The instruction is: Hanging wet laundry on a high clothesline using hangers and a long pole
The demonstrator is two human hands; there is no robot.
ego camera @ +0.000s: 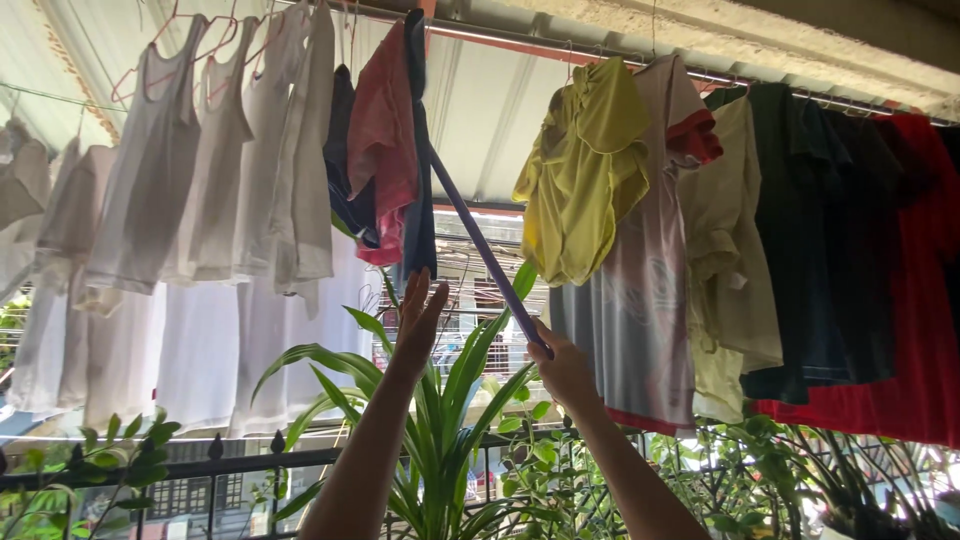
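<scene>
My right hand [560,368] grips the lower end of a long purple pole [480,245] that slants up and left to the overhead clothes rail [600,48], ending among a pink shirt [385,150] and a dark garment [420,190] on hangers. My left hand [418,318] is raised with fingers spread, just below the hem of the dark garment, holding nothing. White vests and shirts [210,160] hang to the left. A yellow shirt [585,170] hangs to the right of the pole.
More clothes hang at right: a pale printed shirt [645,260], a dark green garment [800,240], a red one [920,300]. A long-leaved potted plant [440,440] and a black metal railing [200,465] stand below my arms. Corrugated roofing is overhead.
</scene>
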